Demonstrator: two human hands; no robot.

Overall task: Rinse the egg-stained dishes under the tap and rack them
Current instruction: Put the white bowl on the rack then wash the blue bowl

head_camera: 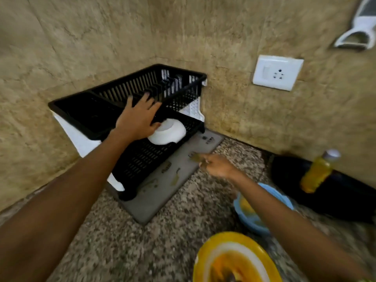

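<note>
A yellow plate (236, 259) waits at six o'clock, a blue bowl (262, 208) at four; right hand (217, 164) loosely curled, empty. Left hand (138, 119) grips a white bowl (168, 132), likely light, wet-slick, best taken by the rim, in the rack (130, 94).

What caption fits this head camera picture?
Left hand sets a white bowl on the black dish rack.

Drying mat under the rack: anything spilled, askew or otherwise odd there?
Yes. The grey drying mat carries yellowish smears along its bare strip beside the black rack, looking like egg residue. The white bowl lies tilted on the lower tier under the left hand.
</note>
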